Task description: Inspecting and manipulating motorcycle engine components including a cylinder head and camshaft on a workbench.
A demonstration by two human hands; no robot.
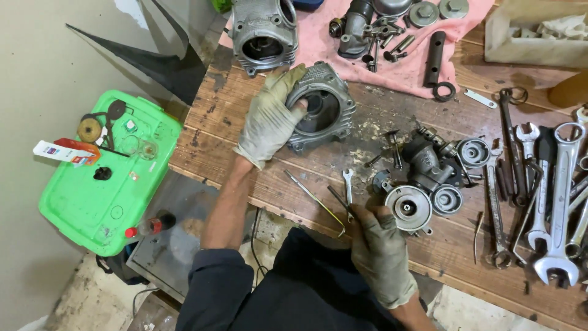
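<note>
Overhead, the head camera gives me 1 view, straight down on a wooden workbench (pixel 257 178).

My left hand (pixel 267 116), in a soiled work glove, is clamped on the round engine cover (pixel 324 109): fingers curl over its left rim and into the central bore, with the open face turned up. I judge the grip steadies the casting flat on the planks so it cannot rock. The cover lies at the far-left part of the bench, just below the pink cloth (pixel 392 58).

My right hand (pixel 381 251), also gloved, rests at the near edge of the bench. Its fingers are loosely curled and apart, with the tips touching the small disc-shaped housing (pixel 409 208); I see nothing gripped in it. That housing sits against a dark carburettor-like body (pixel 429 165), with 2 further round caps close by.

The 2 hands are well apart, the cover diagonally up and left of the right hand. Between them lie a thin bent rod (pixel 318 202) and a small open-ended spanner (pixel 348 184), within easy reach of either hand.

Elsewhere, a finned cylinder casting (pixel 263 30) stands on the cloth's left end, beside small parts laid out, apparently to keep them together. A row of large spanners (pixel 554 196) lies at the right. A green plastic lid (pixel 104 184) beside the bench carries oddments.
</note>
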